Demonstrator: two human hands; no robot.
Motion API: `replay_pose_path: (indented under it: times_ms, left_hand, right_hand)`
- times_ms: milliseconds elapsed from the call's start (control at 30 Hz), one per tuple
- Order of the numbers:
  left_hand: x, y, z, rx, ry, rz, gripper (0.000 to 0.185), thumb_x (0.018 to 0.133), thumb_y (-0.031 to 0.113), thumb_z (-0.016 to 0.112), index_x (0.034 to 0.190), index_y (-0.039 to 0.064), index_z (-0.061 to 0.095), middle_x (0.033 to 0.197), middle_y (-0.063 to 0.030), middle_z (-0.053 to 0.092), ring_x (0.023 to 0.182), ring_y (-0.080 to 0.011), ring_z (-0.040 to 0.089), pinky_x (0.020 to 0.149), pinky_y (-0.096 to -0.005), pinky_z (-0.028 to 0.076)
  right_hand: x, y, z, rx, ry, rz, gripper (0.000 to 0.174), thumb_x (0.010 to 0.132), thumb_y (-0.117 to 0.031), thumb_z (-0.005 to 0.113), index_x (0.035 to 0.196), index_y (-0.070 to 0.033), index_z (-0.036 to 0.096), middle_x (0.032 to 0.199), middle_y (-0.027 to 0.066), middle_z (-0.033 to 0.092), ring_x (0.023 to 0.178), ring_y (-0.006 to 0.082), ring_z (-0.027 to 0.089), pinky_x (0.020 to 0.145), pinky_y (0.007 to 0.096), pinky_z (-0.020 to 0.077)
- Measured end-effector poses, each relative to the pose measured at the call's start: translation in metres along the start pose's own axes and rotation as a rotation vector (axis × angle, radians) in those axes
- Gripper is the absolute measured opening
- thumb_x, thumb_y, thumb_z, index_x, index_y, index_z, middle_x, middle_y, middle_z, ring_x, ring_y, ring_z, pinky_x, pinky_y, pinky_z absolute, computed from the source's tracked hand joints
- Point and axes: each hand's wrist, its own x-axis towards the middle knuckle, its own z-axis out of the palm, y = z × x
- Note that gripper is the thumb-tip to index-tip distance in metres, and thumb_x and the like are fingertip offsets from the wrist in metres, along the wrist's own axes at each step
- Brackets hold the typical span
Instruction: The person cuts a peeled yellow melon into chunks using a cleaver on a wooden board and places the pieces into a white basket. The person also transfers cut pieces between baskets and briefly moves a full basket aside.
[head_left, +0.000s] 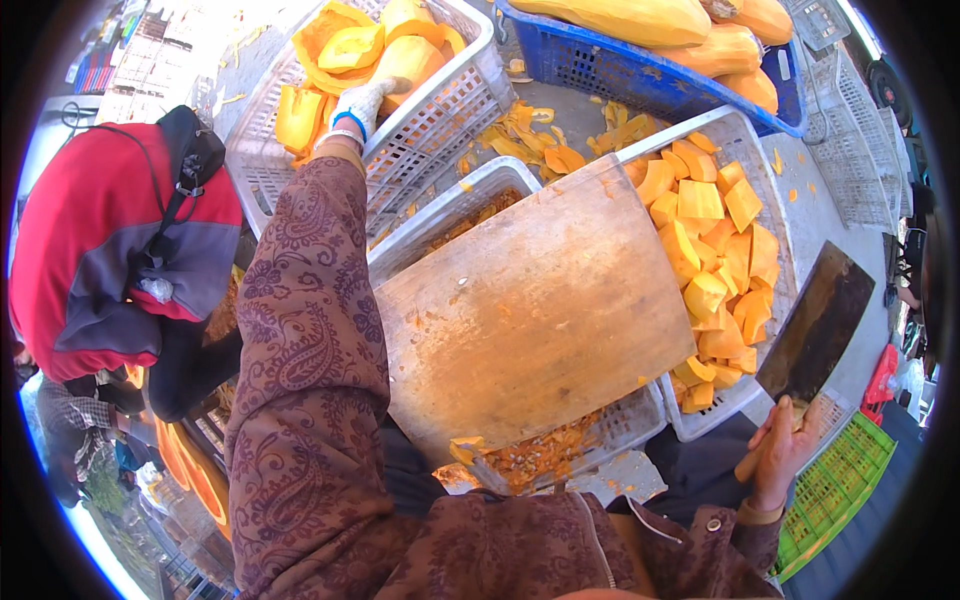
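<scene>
My left hand (361, 103), in a white knit glove with a blue cuff, reaches into a white plastic crate (439, 131) at the upper left. It touches a peeled pumpkin piece (411, 66); most of its fingers are hidden, so its grip does not show. More peeled, hollowed pumpkin pieces (351, 46) lie around it. My bare right hand (784, 450) holds a cleaver (817, 322) by its wooden handle, the broad dark blade pointing up and away. Before me a wet, stained wooden cutting board (532, 300) rests tilted across a white crate (630, 420) holding pumpkin seeds and pulp.
Right of the board stands a white crate (780, 217) of pumpkin chunks (720, 255). A blue crate (600, 64) of whole peeled pumpkins (637, 19) is beyond. Peelings (525, 135) litter the floor. A person in red and grey (112, 247) bends close at left. A green crate (836, 491) sits lower right.
</scene>
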Motion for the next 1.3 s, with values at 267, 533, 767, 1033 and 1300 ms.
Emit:
replay_pose_path:
  times_ms: [267,533,767,1033,1300]
  left_hand:
    - [-0.060,-0.023,-0.087,-0.873,0.017,0.195,0.048,0.089,0.008,0.073,0.135,0.002,0.061,0.118,-0.0116,0.063,0.100,-0.0255,0.067,0.084,-0.0383,0.060]
    - [-0.113,-0.007,-0.076,-0.422,-0.212,0.023,0.060,0.099,0.022,0.062,0.153,0.000,0.047,0.150,-0.0194,0.053,0.135,-0.0338,0.054,0.111,-0.0496,0.044]
    - [-0.092,-0.026,-0.063,-0.152,0.084,-0.078,0.051,0.100,0.035,0.064,0.144,0.010,0.060,0.136,-0.0121,0.064,0.124,-0.0256,0.059,0.100,-0.0440,0.048]
    - [-0.133,-0.066,-0.065,0.755,-0.115,0.255,0.073,0.093,0.064,0.060,0.126,-0.001,0.070,0.117,-0.0234,0.074,0.109,-0.0337,0.070,0.097,-0.0422,0.051]
    - [-0.154,-0.062,-0.050,0.765,-0.061,0.160,0.085,0.099,0.072,0.035,0.118,-0.002,0.073,0.121,-0.0305,0.070,0.119,-0.0447,0.064,0.105,-0.0486,0.046]
  right_hand:
    - [-0.003,-0.001,-0.001,0.006,-0.038,-0.002,0.016,0.107,-0.012,0.058,0.117,-0.001,0.055,0.071,0.0010,0.053,0.046,0.0076,0.046,0.042,0.0218,0.0396]
    - [-0.005,0.003,0.016,-0.009,-0.162,-0.129,0.011,0.105,-0.010,0.059,0.111,-0.001,0.058,0.067,-0.0001,0.052,0.045,0.0068,0.048,0.041,0.0239,0.0377]
    - [-0.015,0.016,0.009,-0.068,-0.171,-0.102,0.017,0.104,-0.009,0.061,0.118,0.001,0.059,0.067,-0.0003,0.054,0.045,0.0057,0.047,0.042,0.0230,0.0375]
    - [-0.017,0.004,0.015,-0.092,-0.071,-0.095,0.018,0.105,-0.011,0.062,0.116,0.003,0.057,0.066,-0.0007,0.052,0.046,0.0056,0.044,0.043,0.0231,0.0354]
    - [-0.021,0.000,0.014,-0.088,-0.172,-0.149,0.018,0.104,-0.008,0.063,0.117,0.003,0.058,0.067,-0.0010,0.054,0.047,0.0043,0.045,0.043,0.0224,0.0361]
